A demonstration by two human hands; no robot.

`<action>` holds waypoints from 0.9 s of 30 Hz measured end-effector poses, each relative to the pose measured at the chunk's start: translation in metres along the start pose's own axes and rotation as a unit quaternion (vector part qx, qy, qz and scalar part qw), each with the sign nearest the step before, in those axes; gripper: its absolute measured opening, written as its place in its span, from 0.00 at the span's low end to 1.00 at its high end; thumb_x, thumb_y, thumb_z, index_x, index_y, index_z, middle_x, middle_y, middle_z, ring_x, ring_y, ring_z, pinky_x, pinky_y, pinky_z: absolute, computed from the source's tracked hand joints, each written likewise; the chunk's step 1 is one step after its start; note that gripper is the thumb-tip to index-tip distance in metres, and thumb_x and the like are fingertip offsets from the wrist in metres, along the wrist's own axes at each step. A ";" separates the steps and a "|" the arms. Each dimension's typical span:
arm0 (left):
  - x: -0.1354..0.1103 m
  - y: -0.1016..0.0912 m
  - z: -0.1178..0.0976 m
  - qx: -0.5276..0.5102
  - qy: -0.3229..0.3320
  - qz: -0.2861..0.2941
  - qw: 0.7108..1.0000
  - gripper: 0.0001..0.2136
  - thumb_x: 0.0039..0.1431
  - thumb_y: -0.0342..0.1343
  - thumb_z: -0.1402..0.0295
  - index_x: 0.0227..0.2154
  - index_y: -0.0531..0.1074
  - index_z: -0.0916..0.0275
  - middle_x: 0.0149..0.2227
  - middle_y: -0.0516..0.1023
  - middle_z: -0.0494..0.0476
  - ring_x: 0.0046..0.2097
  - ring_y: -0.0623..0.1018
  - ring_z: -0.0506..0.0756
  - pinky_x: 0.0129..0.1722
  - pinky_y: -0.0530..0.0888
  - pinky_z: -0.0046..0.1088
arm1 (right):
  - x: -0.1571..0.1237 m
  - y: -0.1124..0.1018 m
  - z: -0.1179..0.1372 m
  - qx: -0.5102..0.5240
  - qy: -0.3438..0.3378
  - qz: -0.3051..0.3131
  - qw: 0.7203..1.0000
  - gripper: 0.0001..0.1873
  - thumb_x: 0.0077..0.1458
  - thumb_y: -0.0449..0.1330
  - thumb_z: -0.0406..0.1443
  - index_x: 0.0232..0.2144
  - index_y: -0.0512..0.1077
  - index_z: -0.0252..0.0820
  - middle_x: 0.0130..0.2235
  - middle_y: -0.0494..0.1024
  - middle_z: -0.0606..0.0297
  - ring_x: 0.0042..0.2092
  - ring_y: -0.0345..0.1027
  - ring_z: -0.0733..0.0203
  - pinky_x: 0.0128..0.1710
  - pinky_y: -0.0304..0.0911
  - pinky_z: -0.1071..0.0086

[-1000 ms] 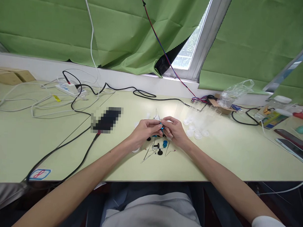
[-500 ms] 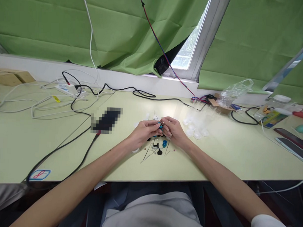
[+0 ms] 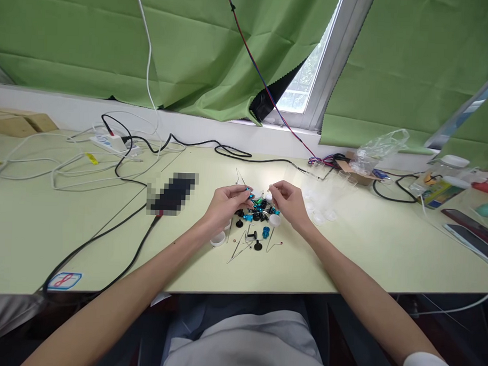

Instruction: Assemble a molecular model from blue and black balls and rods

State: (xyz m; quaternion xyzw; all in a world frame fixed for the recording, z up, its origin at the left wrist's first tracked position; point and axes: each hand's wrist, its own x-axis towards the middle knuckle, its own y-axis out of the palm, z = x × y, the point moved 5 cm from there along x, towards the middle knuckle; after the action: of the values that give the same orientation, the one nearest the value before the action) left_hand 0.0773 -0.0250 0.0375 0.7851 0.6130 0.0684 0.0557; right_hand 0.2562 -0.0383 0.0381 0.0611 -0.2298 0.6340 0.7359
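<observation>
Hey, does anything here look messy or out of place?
The green curtain hangs crooked, exposing part of the window. Far left, white cables lie tangled; small parts lie scattered between the left hand and right hand.

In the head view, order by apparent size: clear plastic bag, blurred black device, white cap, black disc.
1. clear plastic bag and blurred black device: about alike; the bag lies farther off, so unranked.
2. white cap
3. black disc

No legible text; red mark on sticker [image 3: 64, 280] unreadable.
</observation>
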 end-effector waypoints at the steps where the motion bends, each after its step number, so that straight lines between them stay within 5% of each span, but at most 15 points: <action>1: 0.000 0.000 0.000 0.006 0.001 -0.004 1.000 0.09 0.54 0.63 0.70 0.36 0.79 0.69 0.32 0.79 0.59 0.31 0.77 0.51 0.41 0.78 0.32 | 0.000 -0.002 0.002 -0.059 -0.031 0.000 0.998 0.11 0.58 0.60 0.43 0.30 0.72 0.41 0.21 0.69 0.70 0.23 0.61 0.66 0.25 0.57 0.70; 7: 0.000 -0.002 -0.001 0.025 0.017 -0.011 0.999 0.09 0.54 0.64 0.68 0.36 0.78 0.67 0.32 0.79 0.59 0.32 0.77 0.51 0.40 0.77 0.32 | 0.000 0.000 0.004 -0.181 -0.120 0.064 0.974 0.05 0.58 0.58 0.34 0.32 0.74 0.43 0.29 0.76 0.65 0.31 0.68 0.61 0.35 0.63 0.66; 15: -0.001 -0.005 -0.007 0.062 0.053 -0.013 0.997 0.11 0.53 0.64 0.64 0.36 0.78 0.67 0.29 0.77 0.57 0.31 0.77 0.52 0.38 0.76 0.32 | -0.011 0.018 0.008 -0.258 -0.169 0.233 0.922 0.07 0.55 0.60 0.28 0.32 0.77 0.41 0.35 0.75 0.62 0.37 0.68 0.60 0.39 0.62 0.66; 27: -0.003 -0.002 -0.009 0.069 0.059 -0.009 0.996 0.10 0.53 0.63 0.65 0.35 0.78 0.67 0.29 0.77 0.57 0.31 0.76 0.52 0.35 0.75 0.31 | -0.012 0.018 0.008 -0.305 -0.152 0.260 0.903 0.07 0.55 0.59 0.26 0.31 0.76 0.40 0.35 0.74 0.61 0.38 0.67 0.59 0.39 0.60 0.65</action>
State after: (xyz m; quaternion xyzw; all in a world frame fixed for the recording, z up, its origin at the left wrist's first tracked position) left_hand 0.0728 -0.0269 0.0460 0.7762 0.6255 0.0717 -0.0340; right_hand 0.2361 -0.0489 0.0363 -0.1326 -0.5289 0.6849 0.4834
